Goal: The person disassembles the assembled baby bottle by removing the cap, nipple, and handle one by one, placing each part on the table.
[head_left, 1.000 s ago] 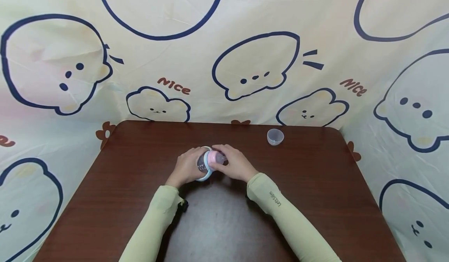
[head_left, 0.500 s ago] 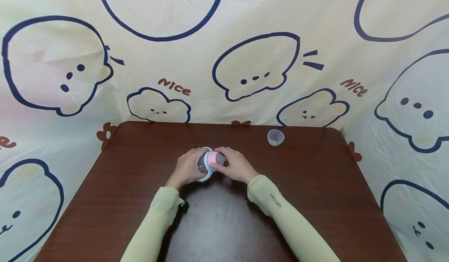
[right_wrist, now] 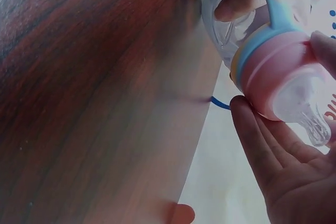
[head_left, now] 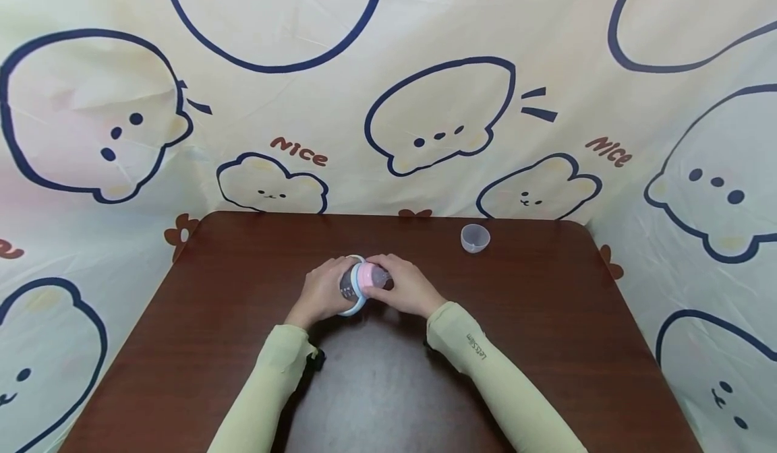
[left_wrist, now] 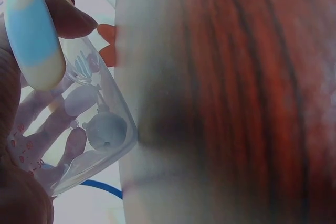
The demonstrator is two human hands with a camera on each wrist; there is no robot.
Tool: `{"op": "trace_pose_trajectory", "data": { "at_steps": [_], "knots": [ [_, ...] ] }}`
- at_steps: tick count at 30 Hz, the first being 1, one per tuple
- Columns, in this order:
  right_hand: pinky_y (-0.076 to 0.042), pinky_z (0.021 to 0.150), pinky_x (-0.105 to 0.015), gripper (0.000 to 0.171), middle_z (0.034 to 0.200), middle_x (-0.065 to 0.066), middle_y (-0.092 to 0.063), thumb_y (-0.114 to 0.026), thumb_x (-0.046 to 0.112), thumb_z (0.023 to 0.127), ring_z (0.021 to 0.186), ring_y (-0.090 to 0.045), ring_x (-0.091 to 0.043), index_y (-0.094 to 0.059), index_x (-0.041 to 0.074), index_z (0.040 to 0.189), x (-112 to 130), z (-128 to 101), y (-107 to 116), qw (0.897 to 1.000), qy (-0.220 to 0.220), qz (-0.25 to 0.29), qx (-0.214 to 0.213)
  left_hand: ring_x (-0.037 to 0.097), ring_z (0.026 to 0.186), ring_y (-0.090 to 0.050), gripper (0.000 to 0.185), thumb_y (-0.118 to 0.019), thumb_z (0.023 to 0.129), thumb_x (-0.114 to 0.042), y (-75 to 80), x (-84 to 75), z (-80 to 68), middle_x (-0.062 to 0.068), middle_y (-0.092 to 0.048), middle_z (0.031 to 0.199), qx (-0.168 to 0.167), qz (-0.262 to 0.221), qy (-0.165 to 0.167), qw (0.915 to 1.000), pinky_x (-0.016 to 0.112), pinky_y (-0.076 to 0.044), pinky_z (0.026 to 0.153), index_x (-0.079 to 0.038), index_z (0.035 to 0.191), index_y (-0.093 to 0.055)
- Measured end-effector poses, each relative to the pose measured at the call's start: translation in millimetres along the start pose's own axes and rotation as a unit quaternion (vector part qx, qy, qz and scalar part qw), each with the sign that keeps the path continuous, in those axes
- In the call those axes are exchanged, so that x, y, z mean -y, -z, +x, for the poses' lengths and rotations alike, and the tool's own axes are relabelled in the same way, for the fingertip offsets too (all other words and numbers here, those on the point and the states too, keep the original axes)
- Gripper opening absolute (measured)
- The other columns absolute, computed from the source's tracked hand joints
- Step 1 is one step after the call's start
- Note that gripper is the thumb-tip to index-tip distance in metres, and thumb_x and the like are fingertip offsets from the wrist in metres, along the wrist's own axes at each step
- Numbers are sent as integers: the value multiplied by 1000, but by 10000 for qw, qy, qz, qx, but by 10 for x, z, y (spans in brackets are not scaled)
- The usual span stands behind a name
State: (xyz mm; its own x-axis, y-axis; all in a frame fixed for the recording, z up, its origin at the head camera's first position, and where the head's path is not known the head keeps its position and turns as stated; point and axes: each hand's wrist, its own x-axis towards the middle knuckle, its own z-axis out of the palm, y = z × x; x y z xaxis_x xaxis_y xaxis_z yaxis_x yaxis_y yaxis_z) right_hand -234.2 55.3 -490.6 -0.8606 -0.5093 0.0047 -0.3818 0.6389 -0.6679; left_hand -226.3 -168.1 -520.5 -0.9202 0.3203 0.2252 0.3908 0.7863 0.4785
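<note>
A clear baby bottle [left_wrist: 100, 161] leans over the table, with its nipple [right_wrist: 299, 98] pointing right in the head view. My left hand [head_left: 322, 289] grips the bottle's body, fingers wrapped round it beside the blue and yellow handle ring [left_wrist: 34, 35]. Through the clear wall, a round grey weight [left_wrist: 106, 130] shows near the bottom. At the other end, my right hand [head_left: 408, 286] holds the pink screw collar [right_wrist: 273, 74] between thumb and fingertips. Its palm lies below the nipple in the right wrist view.
A small translucent cup [head_left: 475, 238] stands at the back right of the brown wooden table [head_left: 516, 372]. Cream cloth printed with cartoon faces [head_left: 443, 116] hangs behind the table and along both sides.
</note>
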Motion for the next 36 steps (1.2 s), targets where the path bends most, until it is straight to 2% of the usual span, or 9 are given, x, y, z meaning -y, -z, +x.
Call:
{"op": "trace_pose_trajectory", "data": {
  "at_steps": [9,17,27,36],
  "knots": [
    [-52,101,-40,67,134,0,-62,-79,44,89,115,-59,-18,-54,24,148,18,-6,37,9999,89,7,75,24,100,-62,71,-95,66,-33,2,8,3,5,-71,114,-6,9,-20,10000,52,-56,81,-17,129,-65],
    [-50,106,-42,64,141,-1,-62,-74,46,94,121,-59,-20,-53,20,149,7,-9,44,9999,-16,100,-49,25,100,-62,75,-95,65,-35,1,-4,2,5,-71,116,-13,-61,11,10000,52,-55,81,-17,131,-65],
    [-51,104,-42,61,135,-1,-64,-74,46,94,119,-60,-19,-56,22,147,2,-21,48,10000,-21,63,-6,25,102,-61,76,-95,65,-35,-9,-3,0,4,-71,118,12,-30,48,10000,52,-55,82,-18,132,-64],
    [-51,103,-39,60,133,0,-63,-76,43,93,116,-60,-16,-56,22,146,-3,-31,69,9994,349,-19,11,24,99,-62,73,-94,64,-31,-13,19,-7,4,-71,114,-70,88,-60,9999,50,-54,79,-17,129,-65]
  ]
}}
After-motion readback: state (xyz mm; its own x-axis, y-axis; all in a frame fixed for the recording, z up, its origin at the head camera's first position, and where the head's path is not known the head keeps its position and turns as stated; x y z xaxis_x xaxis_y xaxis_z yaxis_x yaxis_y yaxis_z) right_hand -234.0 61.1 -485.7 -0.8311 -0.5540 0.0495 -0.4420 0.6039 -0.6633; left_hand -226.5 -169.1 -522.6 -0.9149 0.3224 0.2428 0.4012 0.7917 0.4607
